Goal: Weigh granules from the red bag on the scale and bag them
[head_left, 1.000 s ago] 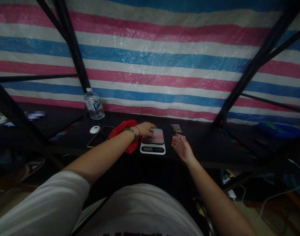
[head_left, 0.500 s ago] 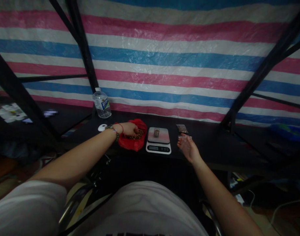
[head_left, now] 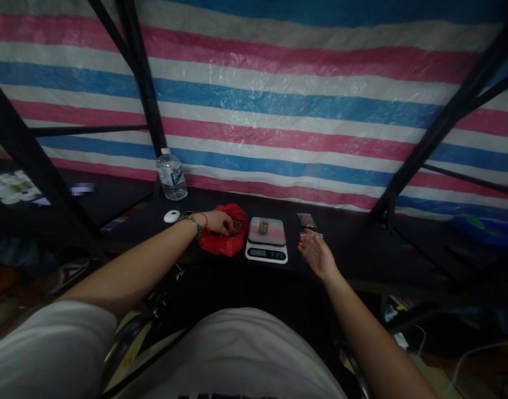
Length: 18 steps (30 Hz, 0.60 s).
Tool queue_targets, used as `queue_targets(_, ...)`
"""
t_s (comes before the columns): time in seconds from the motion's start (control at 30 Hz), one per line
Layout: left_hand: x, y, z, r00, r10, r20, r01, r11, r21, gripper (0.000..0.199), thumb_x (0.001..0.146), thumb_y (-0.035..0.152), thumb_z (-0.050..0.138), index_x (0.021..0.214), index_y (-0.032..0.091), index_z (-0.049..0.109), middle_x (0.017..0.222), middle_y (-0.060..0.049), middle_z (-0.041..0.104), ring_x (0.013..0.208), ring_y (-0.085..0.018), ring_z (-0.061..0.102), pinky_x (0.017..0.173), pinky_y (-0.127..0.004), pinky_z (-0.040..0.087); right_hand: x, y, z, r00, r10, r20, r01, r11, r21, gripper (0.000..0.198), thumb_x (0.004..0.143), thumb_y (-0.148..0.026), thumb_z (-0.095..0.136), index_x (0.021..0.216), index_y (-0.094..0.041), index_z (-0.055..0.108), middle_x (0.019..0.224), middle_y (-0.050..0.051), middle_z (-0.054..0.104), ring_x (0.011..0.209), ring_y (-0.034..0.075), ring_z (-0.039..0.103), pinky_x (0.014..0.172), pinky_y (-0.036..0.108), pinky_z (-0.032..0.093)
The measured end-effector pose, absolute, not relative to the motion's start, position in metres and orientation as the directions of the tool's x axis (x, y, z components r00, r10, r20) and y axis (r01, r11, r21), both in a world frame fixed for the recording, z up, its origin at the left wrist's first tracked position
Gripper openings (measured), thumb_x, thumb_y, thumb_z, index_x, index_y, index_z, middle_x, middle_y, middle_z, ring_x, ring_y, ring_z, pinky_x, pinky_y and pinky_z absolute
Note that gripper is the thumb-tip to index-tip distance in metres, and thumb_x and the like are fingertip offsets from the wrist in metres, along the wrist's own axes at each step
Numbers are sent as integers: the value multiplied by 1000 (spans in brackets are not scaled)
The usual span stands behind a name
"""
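Note:
My left hand point(head_left: 219, 223) reaches into a red plastic bag point(head_left: 233, 245), its fingers bunched together in small brown bean-like pieces point(head_left: 236, 227). A small clear zip bag point(head_left: 311, 244) lies in my right hand point(head_left: 318, 257), held by the fingers near its top edge; it looks empty. Between the hands stands a digital kitchen scale point(head_left: 267, 246) with a small cup point(head_left: 263, 225) upright on its metal plate. What the cup holds is too small to tell. Just beyond my right hand lies a filled clear bag point(head_left: 306, 220) with brown contents.
A clear plastic bottle point(head_left: 171, 176) stands at the back left by a black metal post point(head_left: 143, 94). A white computer mouse point(head_left: 171, 216) lies left of the red bag. Striped plastic sheeting point(head_left: 274, 100) hangs behind the black table point(head_left: 354, 244). A blue item point(head_left: 487, 230) is far right.
My left fingers have shifted slightly and curled closer together among the brown pieces. The right hand still holds the zip bag. The view has tilted a little.

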State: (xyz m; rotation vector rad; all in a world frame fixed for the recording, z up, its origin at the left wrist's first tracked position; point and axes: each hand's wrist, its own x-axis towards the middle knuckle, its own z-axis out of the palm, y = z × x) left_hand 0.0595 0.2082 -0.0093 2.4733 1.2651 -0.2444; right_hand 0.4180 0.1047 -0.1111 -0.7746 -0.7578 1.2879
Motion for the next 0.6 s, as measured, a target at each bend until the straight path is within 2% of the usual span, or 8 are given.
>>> queue_targets(0.13, 64, 210, -9, 586, 733, -345, 810, -537, 235, 42, 68, 34, 63, 109, 24, 68, 86, 0, 70, 64, -13, 58, 56, -20, 40, 419, 105, -111, 119, 991, 63, -517, 116, -848, 36, 76, -51, 69, 103, -28, 65, 88, 2, 69, 77, 19, 62, 76, 36, 50)
queue_targets(0.23, 69, 210, -12, 578, 728, -369, 815, -537, 217, 44, 61, 26, 66, 105, 21, 68, 91, 0, 70, 66, -13, 57, 58, -19, 41, 418, 104, -110, 121, 991, 64, -519, 119, -847, 36, 75, -50, 70, 102, -27, 66, 86, 2, 69, 77, 19, 62, 76, 36, 50)
queue_targets(0.43, 72, 211, -16, 566, 733, -377, 824, -497, 272, 36, 64, 18, 62, 100, 18, 68, 74, 2, 66, 58, -11, 53, 53, -19, 38, 417, 103, -108, 121, 991, 59, -525, 114, -843, 37, 75, -51, 70, 102, -27, 66, 86, 2, 68, 77, 19, 62, 76, 35, 50)
queue_targets(0.6, 69, 210, -8, 567, 741, -360, 823, -498, 272, 33, 64, 21, 63, 97, 20, 68, 78, 2, 67, 62, -12, 56, 56, -19, 41, 417, 102, -109, 124, 990, 59, -516, 115, -848, 37, 75, -51, 70, 103, -27, 66, 85, 2, 69, 77, 19, 62, 77, 37, 50)
